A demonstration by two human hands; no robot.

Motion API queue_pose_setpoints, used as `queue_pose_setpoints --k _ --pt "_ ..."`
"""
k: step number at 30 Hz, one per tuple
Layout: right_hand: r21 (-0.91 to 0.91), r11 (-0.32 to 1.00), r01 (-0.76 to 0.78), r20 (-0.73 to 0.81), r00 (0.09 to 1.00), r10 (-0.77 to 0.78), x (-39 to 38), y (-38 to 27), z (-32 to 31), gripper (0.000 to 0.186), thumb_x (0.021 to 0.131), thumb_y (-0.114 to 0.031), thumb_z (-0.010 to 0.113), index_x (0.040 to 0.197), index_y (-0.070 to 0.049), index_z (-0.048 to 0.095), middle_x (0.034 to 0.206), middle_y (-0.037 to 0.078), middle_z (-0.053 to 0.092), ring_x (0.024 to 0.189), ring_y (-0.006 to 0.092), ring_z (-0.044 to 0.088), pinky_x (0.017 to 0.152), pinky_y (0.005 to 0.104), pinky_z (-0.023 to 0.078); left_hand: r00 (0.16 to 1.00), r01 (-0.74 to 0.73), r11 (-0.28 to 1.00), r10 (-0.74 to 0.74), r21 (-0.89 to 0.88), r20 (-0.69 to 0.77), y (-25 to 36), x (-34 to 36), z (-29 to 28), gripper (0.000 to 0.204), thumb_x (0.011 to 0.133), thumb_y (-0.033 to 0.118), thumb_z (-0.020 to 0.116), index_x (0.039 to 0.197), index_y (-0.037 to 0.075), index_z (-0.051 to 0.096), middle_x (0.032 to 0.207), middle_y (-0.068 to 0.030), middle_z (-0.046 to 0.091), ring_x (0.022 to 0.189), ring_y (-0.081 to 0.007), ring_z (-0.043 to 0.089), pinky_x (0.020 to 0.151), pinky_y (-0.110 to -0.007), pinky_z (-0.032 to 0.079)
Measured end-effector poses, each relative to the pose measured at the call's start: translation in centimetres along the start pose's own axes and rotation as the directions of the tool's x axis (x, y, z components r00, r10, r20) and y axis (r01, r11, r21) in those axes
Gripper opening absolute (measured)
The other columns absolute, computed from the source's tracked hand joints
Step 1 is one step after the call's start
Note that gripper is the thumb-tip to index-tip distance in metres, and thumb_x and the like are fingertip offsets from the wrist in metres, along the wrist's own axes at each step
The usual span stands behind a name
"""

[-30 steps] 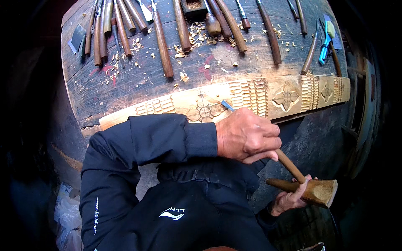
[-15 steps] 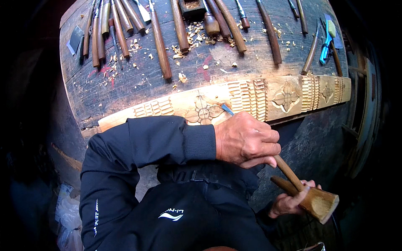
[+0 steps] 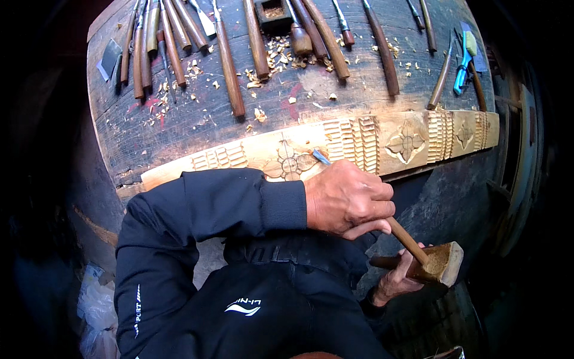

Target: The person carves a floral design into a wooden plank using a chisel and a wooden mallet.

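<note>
My left hand [image 3: 350, 200] is wrapped round a wood chisel [image 3: 410, 240], whose steel tip [image 3: 321, 157] rests on the pale carved board [image 3: 251, 157]. The tip sits at the right edge of a pencilled flower outline [image 3: 290, 163]. Lower right, my right hand [image 3: 397, 281] grips a wooden mallet [image 3: 448, 263]; part of its handle shows left of the fingers. The mallet's face meets the butt end of the chisel's handle. Rows of notches and two flowers with cut-away surrounds mark the board's right part.
Several wooden-handled chisels [image 3: 228, 72] lie along the far side of the dark worktable [image 3: 179, 131]. Wood shavings [image 3: 278, 54] are scattered between them. A blue brush [image 3: 463, 72] lies at the right, and a dark square block with a hollow [image 3: 274, 13] sits at the back.
The mallet and my right hand have moved up and left, bringing the mallet's face against the chisel's end. My left hand and the chisel have shifted slightly left.
</note>
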State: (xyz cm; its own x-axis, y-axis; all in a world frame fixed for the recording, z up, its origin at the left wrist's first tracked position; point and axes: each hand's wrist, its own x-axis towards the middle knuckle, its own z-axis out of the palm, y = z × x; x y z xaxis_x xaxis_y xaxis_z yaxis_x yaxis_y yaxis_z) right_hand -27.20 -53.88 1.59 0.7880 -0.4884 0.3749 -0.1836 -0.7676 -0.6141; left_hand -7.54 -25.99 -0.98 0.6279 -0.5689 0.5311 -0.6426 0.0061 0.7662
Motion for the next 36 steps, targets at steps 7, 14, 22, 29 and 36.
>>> queue_pose_setpoints --k 7,14,22,29,36 --pt "-0.065 0.998 -0.025 0.085 0.996 0.031 1.8 -0.8 -0.1 0.055 0.104 -0.011 0.076 0.15 0.006 0.053 0.121 0.018 0.069 0.103 0.0255 0.072 0.092 0.0376 0.061 0.999 0.022 1.0 -0.021 0.017 -0.025 0.1 0.0 -0.2 0.025 0.101 0.034 0.081 0.102 0.01 0.076 0.082 -0.0036 0.06 0.07 -0.0219 0.068 0.056 -0.038 0.054" --pt "0.155 0.931 -0.33 0.157 0.939 0.306 1.7 0.1 0.0 0.055 0.106 -0.016 0.077 0.15 0.01 0.057 0.13 0.022 0.071 0.105 0.0238 0.075 0.081 0.0341 0.063 0.994 0.007 0.998 0.0 0.058 -0.113 -0.2 0.4 0.6 0.025 0.101 0.034 0.081 0.102 0.009 0.075 0.081 -0.0038 0.058 0.07 -0.0218 0.067 0.055 -0.038 0.053" --pt "0.169 0.972 -0.166 0.085 0.985 0.153 1.6 -0.3 0.0 0.061 0.104 -0.014 0.078 0.154 0.008 0.052 0.136 0.021 0.068 0.113 0.0251 0.073 0.087 0.0332 0.064 0.993 -0.052 0.999 0.051 -0.003 -0.106 0.1 0.6 0.2 0.027 0.1 0.034 0.082 0.104 0.009 0.074 0.082 -0.0034 0.057 0.069 -0.0209 0.066 0.054 -0.037 0.052" --pt "0.077 0.996 0.046 0.064 0.997 -0.051 3.9 -0.2 -1.5 0.07 0.098 -0.017 0.076 0.158 0.002 0.045 0.138 0.02 0.063 0.11 0.0221 0.072 0.086 0.0332 0.065 0.989 -0.056 0.998 0.056 0.0 -0.138 -0.1 0.5 0.5 0.027 0.098 0.035 0.084 0.105 0.01 0.075 0.082 -0.0027 0.057 0.068 -0.0202 0.066 0.053 -0.037 0.051" --pt "0.147 0.987 -0.067 -0.003 0.998 0.069 4.2 -1.9 -0.7 0.062 0.101 -0.019 0.073 0.154 0.002 0.049 0.138 0.019 0.063 0.11 0.0219 0.07 0.088 0.0337 0.063 0.992 -0.023 1.0 0.025 0.01 -0.124 0.1 0.7 0.4 0.028 0.099 0.035 0.083 0.104 0.009 0.074 0.081 -0.0031 0.056 0.068 -0.0204 0.066 0.053 -0.037 0.051"
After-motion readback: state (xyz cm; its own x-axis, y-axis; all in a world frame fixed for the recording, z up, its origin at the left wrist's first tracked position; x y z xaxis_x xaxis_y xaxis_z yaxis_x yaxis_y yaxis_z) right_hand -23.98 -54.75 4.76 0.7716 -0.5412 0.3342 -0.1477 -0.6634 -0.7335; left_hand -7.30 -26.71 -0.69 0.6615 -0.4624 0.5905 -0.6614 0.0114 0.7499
